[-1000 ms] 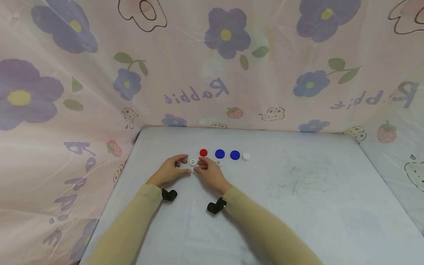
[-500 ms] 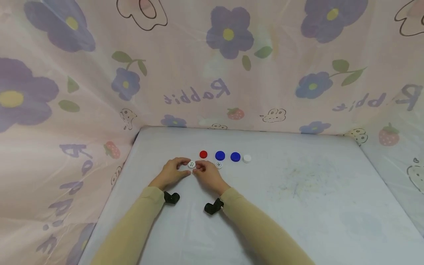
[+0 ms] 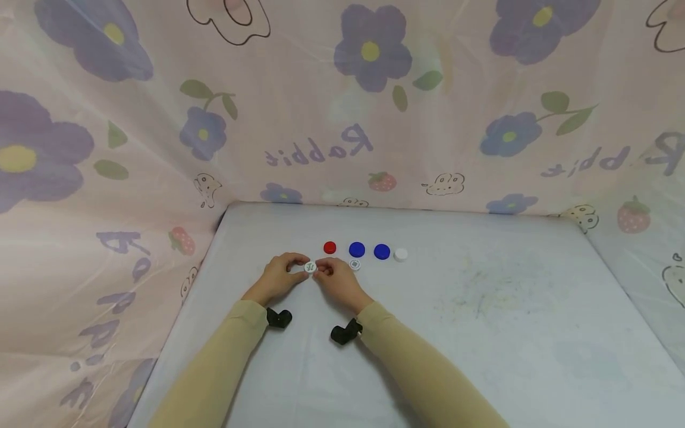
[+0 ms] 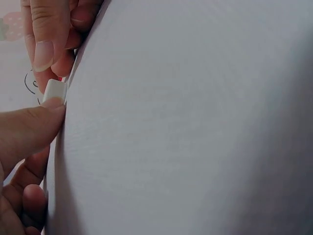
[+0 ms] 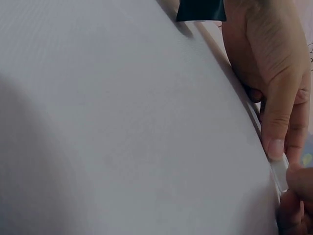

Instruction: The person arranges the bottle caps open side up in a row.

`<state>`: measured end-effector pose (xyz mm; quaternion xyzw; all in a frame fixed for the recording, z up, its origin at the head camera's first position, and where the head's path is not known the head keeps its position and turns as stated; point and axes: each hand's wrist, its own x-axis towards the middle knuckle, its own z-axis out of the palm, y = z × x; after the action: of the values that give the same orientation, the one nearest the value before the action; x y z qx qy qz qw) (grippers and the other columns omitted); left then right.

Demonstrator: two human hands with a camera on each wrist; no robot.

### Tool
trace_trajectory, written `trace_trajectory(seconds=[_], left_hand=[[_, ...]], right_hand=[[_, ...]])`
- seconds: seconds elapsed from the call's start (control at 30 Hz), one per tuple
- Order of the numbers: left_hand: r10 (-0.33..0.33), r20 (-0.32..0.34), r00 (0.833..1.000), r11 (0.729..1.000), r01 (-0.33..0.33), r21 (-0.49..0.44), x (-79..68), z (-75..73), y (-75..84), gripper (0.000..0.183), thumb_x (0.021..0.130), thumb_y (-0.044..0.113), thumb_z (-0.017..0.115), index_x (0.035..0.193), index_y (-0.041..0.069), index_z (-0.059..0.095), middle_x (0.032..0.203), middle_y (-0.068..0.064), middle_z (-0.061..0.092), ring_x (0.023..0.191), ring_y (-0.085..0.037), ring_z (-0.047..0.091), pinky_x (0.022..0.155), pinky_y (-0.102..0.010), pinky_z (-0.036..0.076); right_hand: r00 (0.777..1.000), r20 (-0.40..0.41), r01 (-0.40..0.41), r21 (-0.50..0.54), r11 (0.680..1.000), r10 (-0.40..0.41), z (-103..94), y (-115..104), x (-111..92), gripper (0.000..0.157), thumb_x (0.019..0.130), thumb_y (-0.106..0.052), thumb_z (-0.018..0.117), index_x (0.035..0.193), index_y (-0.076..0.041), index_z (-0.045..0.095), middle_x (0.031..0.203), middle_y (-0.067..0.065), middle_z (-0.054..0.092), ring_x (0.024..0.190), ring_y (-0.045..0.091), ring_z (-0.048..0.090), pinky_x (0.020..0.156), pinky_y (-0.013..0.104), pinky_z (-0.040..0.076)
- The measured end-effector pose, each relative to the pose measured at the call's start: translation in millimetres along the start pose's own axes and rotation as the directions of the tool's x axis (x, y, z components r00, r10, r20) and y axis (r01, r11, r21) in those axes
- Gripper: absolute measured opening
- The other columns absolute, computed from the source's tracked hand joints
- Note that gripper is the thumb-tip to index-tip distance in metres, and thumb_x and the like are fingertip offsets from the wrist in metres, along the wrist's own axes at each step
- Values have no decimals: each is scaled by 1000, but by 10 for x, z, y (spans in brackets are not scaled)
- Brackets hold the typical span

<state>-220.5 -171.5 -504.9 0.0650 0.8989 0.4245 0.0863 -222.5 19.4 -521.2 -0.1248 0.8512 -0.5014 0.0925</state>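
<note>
Near the left-middle of the table, in the head view, both hands meet at a small white disc (image 3: 310, 267) with a greenish pattern on top. My left hand (image 3: 276, 278) pinches its left side, the thumb (image 4: 34, 125) lying along the edge in the left wrist view. From the other side my right hand (image 3: 339, 282) pinches the disc's right edge with curled fingers; the right wrist view shows its thumb (image 5: 301, 178) at that edge. Just behind lie a red disc (image 3: 329, 247) and a patterned white disc (image 3: 355, 264), close to the right hand's knuckles.
Two blue discs (image 3: 357, 249) and a plain white disc (image 3: 401, 255) line up right of the red one. The white-covered table (image 3: 481, 356) has smudges at right. Flower-printed sheets (image 3: 299, 71) hang behind and along both sides.
Both hands have closed in on the white disc, which shifted slightly left and toward the person. A second ago it lay between spread fingers; now they grip it. The other discs have stayed in place.
</note>
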Motion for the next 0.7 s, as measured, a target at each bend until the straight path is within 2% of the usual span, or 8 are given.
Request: trace_trajectory(seconds=[0.33,0.6,0.7], left_hand=[[23,-32,999,1000,-23,-12,15,22,-7,32,86,25,76,116,20,68,109,1,63,96,-22,48,84,-39,38],[16,-25,1000,997,-18,-81,9,29,1,47,86,20,75,130,14,59,104,3,66,97,-22,48,84,-37,36],[7,-14,1000,993,-8,-117,9,23,3,48,86,22,76,130,13,58,103,3,66,97,-22,49,84,-38,37]], right_hand=[[1000,6,-6,-11,1000,6,-26,-41,-6,26,93,-11,64,118,-4,66,90,-2,61,82,12,55,73,25,47],[1000,6,-19,10,1000,18,-48,-83,-38,26,94,-11,63,119,-4,66,92,-1,64,84,11,58,75,27,48],[1000,-10,-29,33,999,29,-52,-56,-33,25,95,-14,63,118,-6,67,93,-2,66,84,11,59,74,27,49]])
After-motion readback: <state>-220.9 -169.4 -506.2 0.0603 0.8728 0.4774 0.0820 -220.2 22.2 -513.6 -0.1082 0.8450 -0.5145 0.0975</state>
